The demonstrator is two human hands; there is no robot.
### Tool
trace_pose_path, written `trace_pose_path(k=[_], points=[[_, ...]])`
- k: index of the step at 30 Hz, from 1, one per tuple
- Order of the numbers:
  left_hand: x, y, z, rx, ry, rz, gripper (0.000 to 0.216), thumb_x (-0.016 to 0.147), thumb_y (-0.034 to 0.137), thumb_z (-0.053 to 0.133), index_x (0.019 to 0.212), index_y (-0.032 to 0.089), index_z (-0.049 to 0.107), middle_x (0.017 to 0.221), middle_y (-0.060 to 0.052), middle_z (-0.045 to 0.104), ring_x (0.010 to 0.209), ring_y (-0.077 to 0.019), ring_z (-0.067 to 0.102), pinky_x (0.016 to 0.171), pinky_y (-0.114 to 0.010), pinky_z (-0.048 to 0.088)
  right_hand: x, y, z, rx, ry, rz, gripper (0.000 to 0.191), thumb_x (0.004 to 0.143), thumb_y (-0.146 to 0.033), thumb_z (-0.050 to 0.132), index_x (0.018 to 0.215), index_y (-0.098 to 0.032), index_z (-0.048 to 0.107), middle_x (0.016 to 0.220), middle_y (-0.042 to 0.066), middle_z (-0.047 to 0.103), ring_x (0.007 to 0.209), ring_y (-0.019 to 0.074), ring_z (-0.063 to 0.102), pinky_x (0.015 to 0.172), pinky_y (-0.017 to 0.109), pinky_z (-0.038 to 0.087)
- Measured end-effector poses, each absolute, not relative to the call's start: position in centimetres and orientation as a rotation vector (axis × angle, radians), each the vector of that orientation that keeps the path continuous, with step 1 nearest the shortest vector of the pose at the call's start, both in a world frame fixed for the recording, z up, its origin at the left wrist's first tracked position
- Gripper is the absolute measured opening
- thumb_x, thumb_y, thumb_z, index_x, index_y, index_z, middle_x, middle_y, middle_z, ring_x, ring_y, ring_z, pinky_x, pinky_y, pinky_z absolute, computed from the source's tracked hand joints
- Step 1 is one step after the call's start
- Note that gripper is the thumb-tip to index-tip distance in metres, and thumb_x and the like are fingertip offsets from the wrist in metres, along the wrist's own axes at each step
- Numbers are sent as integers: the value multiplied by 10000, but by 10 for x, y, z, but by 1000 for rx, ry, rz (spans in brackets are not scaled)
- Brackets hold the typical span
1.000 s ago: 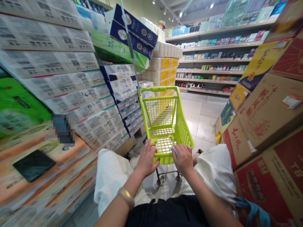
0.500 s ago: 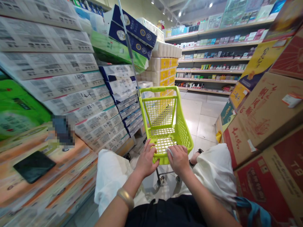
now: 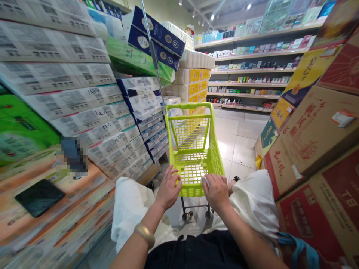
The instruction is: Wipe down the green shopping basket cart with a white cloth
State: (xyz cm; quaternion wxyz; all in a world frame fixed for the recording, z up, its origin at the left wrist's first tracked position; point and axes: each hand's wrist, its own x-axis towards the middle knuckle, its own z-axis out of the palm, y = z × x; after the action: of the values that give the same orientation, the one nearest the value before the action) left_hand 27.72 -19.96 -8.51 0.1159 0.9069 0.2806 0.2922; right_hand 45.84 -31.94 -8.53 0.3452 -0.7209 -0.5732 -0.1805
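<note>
A small lime-green shopping cart [image 3: 196,149] stands on the tiled aisle floor right in front of me; its basket is empty. My left hand [image 3: 167,188] curls over the near rim at its left corner. My right hand [image 3: 216,191] grips the near rim at the right, and something small and pale shows between its fingers. A gold bangle [image 3: 144,233] sits on my left wrist. My knees in white trousers flank the cart's wheels.
Stacked tissue packs [image 3: 84,108] wall the left side, with a dark phone [image 3: 39,197] lying on an orange pack. Cardboard boxes [image 3: 314,138] pile up on the right. A metal pole [image 3: 153,52] rises behind the cart. Stocked shelves [image 3: 252,74] cross the far end.
The cart has shifted slightly left and a little away from me, its wheels rolling with it. Both hands stayed on the near rim.
</note>
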Motion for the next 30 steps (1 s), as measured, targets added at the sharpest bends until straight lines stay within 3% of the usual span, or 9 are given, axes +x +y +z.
trace_pose_path(k=[4,9,16,20,22,25,30], points=[[262,-189,-89,2634,820,906,218,878,214,380,906,221,596,1207,-69,560,1387,-261,312,1126,-511,353,440,-322,-82,-1858,-1531,-433,208,958,-265,446,811,-217,585,731,14,592,727,173,511,759,306,288],[246,-181,-86,2578,841,904,361,839,153,369,1067,235,637,1242,-58,584,1382,-247,345,1137,-512,342,420,-325,-81,-1830,-1596,-394,180,958,-268,450,854,-222,589,748,15,599,728,175,512,737,310,287],[234,-168,-86,2514,887,934,550,825,103,329,1340,229,476,1364,-62,536,1409,-231,318,1142,-507,331,412,-336,-79,-1651,-1725,-291,146,945,-239,460,989,-226,598,873,34,641,831,174,553,797,314,344],[243,-175,-79,2516,995,1077,471,863,163,379,1314,242,488,1338,-66,552,1398,-264,334,1143,-559,304,419,-341,-76,-1456,-1757,-207,161,928,-189,457,1020,-221,584,949,44,660,890,164,588,811,305,391],[256,-191,-71,2522,978,1111,400,890,214,402,1274,221,515,1298,-78,576,1367,-262,380,1139,-523,326,422,-343,-76,-1382,-1732,-170,169,920,-171,449,1025,-219,573,940,47,661,888,166,597,808,310,410],[280,-222,-59,2529,806,916,351,915,218,386,1229,219,542,1209,-68,636,1149,-197,584,996,-360,482,425,-347,-75,-1305,-1659,-132,154,912,-175,439,995,-214,563,892,50,649,856,175,593,788,324,423],[304,-254,-54,2705,891,547,262,934,251,387,963,225,646,824,-28,712,791,-201,662,758,-345,480,429,-350,-75,-1259,-1665,-127,158,897,-259,446,817,-205,571,790,35,597,789,171,556,754,337,397]])
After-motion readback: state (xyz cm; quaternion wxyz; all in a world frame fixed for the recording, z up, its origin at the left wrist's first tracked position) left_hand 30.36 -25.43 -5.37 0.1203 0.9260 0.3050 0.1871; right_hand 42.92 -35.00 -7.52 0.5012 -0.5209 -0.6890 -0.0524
